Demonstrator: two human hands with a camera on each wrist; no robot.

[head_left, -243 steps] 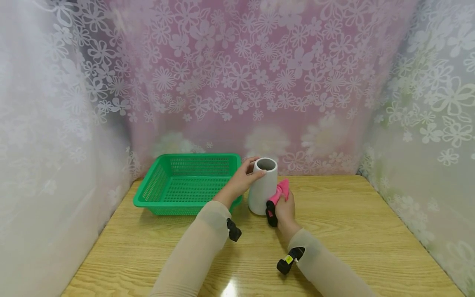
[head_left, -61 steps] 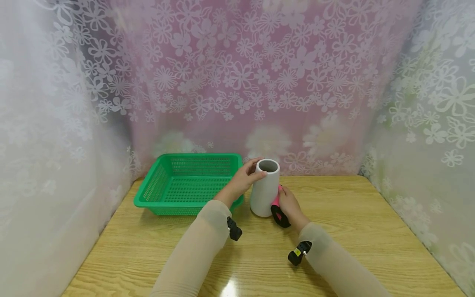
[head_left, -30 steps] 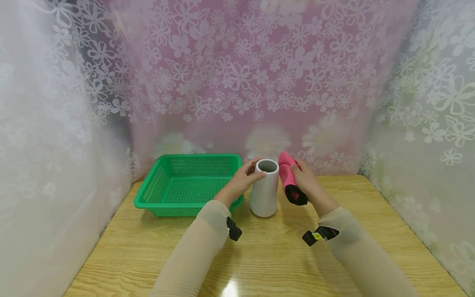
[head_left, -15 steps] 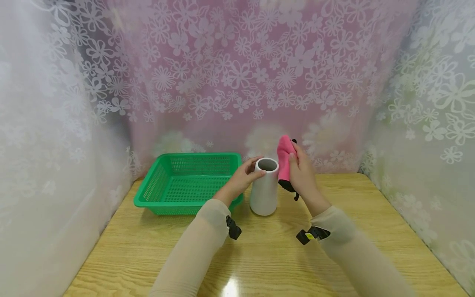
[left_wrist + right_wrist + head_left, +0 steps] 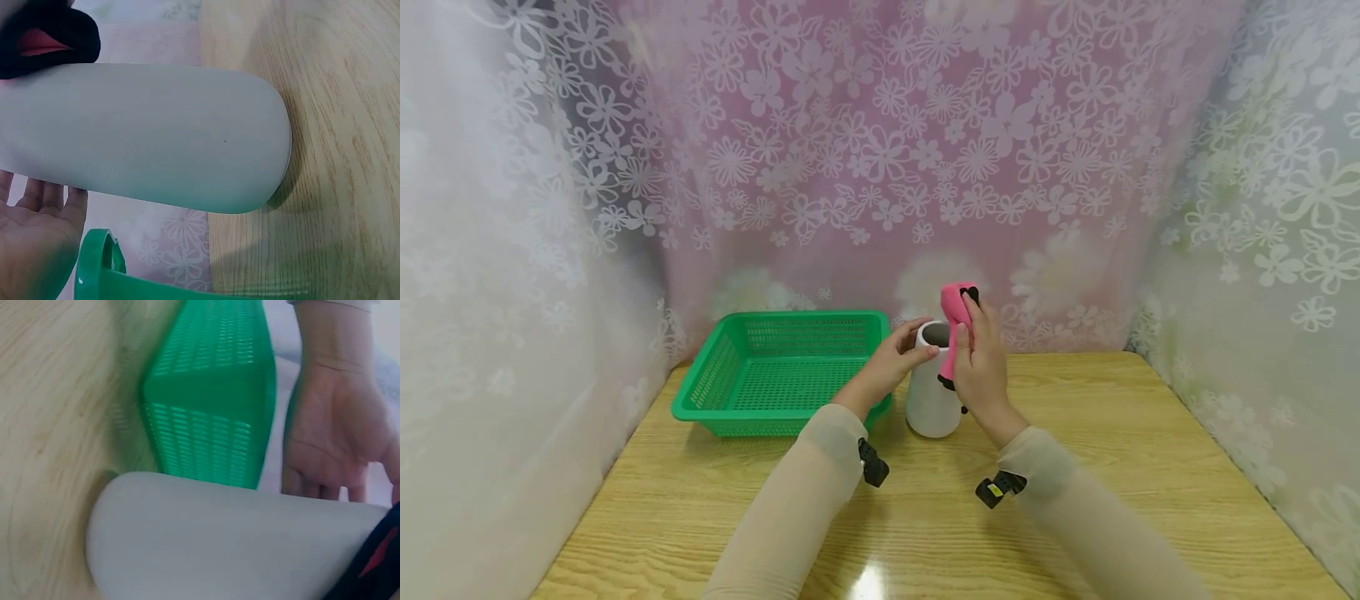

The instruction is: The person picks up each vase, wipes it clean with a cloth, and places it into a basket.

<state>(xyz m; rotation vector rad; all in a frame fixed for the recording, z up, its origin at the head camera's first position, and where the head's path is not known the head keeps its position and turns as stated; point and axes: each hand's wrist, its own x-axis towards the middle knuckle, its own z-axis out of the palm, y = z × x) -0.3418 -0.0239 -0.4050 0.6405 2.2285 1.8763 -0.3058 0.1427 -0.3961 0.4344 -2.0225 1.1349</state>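
Observation:
A white tapered vase (image 5: 928, 404) with an open top stands upright on the table. My left hand (image 5: 890, 364) grips it near the rim from the left, thumb at the front edge. In my right hand (image 5: 988, 367) is a bunched pink cloth (image 5: 954, 307) with black edging, held against the upper right side of the vase and overlapping part of its mouth. The left wrist view shows the vase (image 5: 150, 134) lengthwise, the cloth's black edge (image 5: 80, 39) at its top. From the right wrist, the vase (image 5: 200, 540) fills the lower part, left fingers partly hidden behind it.
A green plastic basket (image 5: 722, 414) with slotted walls stands just left of the vase, behind my left forearm. The wood-grain table (image 5: 1097, 433) reaches back to a pink flowered curtain (image 5: 865, 167), with pale curtains at both sides.
The pink cloth wiped low on the vase's right side, rose clear of it and was refolded in my right hand, then came left against the rim. My left hand stayed on the vase.

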